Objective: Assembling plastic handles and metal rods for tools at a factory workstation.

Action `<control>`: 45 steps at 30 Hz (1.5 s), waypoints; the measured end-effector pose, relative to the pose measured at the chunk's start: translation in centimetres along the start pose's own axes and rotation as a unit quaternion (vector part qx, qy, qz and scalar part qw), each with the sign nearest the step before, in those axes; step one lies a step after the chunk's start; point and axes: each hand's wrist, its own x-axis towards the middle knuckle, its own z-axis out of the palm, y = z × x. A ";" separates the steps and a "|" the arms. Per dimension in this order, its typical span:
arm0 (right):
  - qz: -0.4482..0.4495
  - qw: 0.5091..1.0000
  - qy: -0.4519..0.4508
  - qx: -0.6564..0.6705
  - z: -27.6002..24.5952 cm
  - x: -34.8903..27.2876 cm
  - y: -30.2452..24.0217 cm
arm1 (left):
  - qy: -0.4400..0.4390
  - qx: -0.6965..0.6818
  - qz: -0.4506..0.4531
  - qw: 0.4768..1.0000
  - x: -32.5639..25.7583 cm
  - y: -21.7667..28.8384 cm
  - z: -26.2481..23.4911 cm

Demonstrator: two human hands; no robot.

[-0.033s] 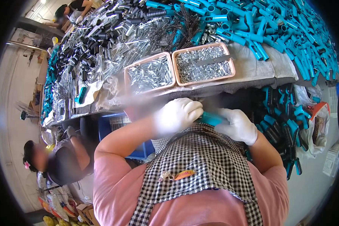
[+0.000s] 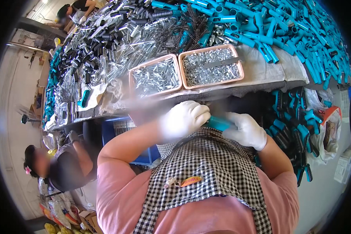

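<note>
Both of my hands wear white gloves and meet in front of my checked apron (image 2: pixel 206 167). Between them is a teal tubular part (image 2: pixel 219 123), only partly visible. My left hand (image 2: pixel 185 119) is closed, its curled fingers gripping the part's left end. At the other end, my right hand (image 2: pixel 246 130) closes on the same part, with its fingertips blurred. Just beyond the hands, on the table edge, stand a pink tray of small metal pins (image 2: pixel 156 76) and a pink tray of tiny metal pieces (image 2: pixel 210 68) with a flat grey strip lying across it.
Teal tubular housings (image 2: pixel 277 29) heap the table's right side; dark coil springs (image 2: pixel 183 29) and black and silver parts (image 2: pixel 105 43) cover the middle and left. Teal-and-black pieces (image 2: pixel 296 128) hang at right below the table. A blue crate (image 2: pixel 144 154) stands under the table. Another person (image 2: pixel 68 165) works at left.
</note>
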 end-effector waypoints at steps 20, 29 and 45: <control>0.088 0.935 0.146 0.310 -2.4 0.1 0.2 | -0.049 0.028 -0.423 0.904 8.5 -9.5 2.8; 0.111 0.850 0.115 0.502 -0.7 1.1 0.8 | -0.127 0.036 -0.416 0.900 9.6 -8.1 2.4; 0.097 0.808 0.075 0.577 1.3 0.9 0.4 | 0.172 -0.060 -0.318 0.931 4.1 -6.2 -0.3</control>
